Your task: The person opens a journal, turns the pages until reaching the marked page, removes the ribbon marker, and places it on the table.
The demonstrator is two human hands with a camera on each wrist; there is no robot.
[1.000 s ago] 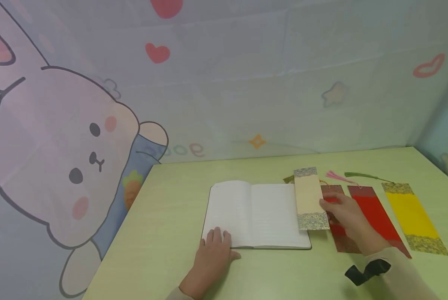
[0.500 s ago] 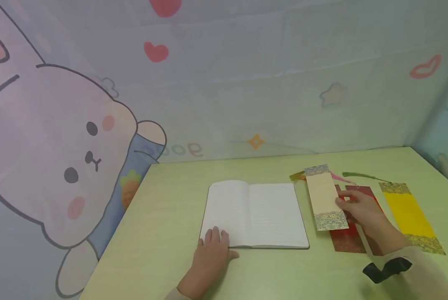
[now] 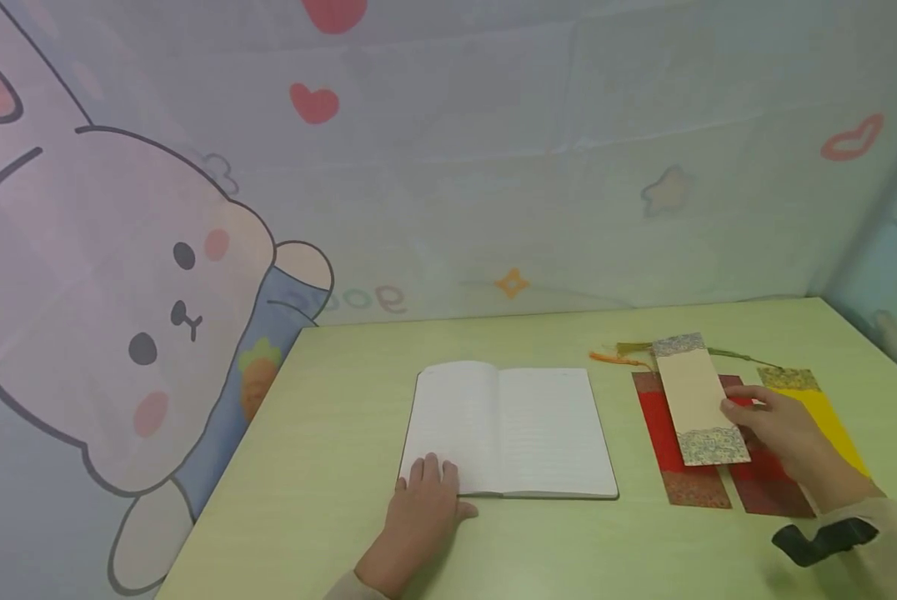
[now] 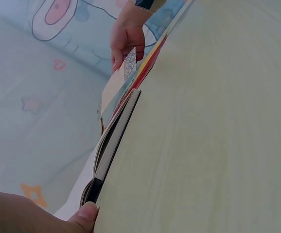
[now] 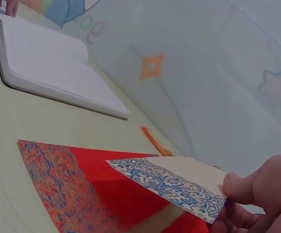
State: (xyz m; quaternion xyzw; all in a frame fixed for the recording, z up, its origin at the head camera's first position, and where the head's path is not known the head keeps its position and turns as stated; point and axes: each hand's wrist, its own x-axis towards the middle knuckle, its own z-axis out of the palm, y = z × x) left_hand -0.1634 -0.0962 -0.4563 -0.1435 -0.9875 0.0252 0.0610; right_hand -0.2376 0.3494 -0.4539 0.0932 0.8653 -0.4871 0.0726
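Between thumb and fingers, my right hand (image 3: 786, 437) pinches the right edge of a cream bookmark (image 3: 694, 396) with blue patterned ends. In the right wrist view this bookmark (image 5: 179, 182) is raised over a red bookmark (image 5: 111, 179). Two red bookmarks lie beneath it in the head view, the left one (image 3: 681, 487) with an orange tassel (image 3: 617, 359). My left hand (image 3: 424, 517) lies with fingers extended on the lower left corner of an open notebook (image 3: 546, 433). Its thumb rests at the notebook's front edge in the left wrist view.
A yellow bookmark (image 3: 831, 417), partly hidden by my right hand, lies at the far right with a green tassel (image 3: 741, 356). The pale green table (image 3: 306, 467) ends at a cloth backdrop (image 3: 448, 208) printed with a rabbit and hearts.
My right hand has carried the cream bookmark rightward, from over the notebook's right edge to above the red bookmarks. My left hand stays on the notebook.
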